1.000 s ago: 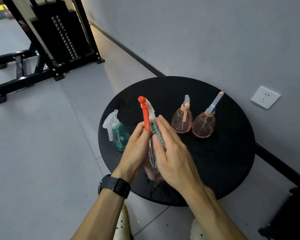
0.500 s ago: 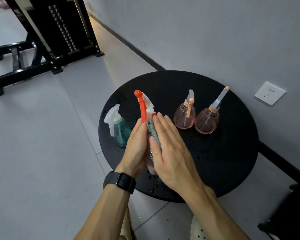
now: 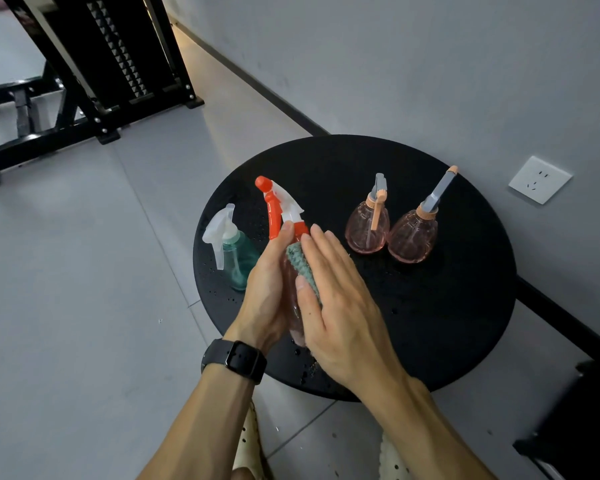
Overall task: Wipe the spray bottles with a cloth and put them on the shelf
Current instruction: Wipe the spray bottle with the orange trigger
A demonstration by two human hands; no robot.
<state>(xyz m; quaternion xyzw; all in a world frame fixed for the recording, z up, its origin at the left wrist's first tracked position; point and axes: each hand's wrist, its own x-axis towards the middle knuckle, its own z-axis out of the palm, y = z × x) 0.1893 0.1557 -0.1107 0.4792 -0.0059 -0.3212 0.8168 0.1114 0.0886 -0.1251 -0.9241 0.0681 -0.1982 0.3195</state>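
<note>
Over the round black table (image 3: 447, 306) my left hand (image 3: 269, 292) grips a clear pink spray bottle with an orange and white trigger head (image 3: 278, 209). My right hand (image 3: 340, 306) presses a green cloth (image 3: 300, 265) flat against the bottle's side. A teal bottle with a white trigger (image 3: 234, 251) stands at the table's left edge. Two round pink bottles (image 3: 368, 226) (image 3: 413, 233) with grey and orange sprayers stand at the back right. Most of the held bottle's body is hidden by my hands.
Water drops dot the table near its front edge. A grey wall with a white socket (image 3: 539, 180) runs behind the table. A black metal rack (image 3: 94, 64) stands on the tiled floor at the upper left. A dark object (image 3: 575, 427) sits at the lower right.
My right hand with the cloth has slid a little along the bottle's side while the left hand keeps holding it. The view has shifted slightly.
</note>
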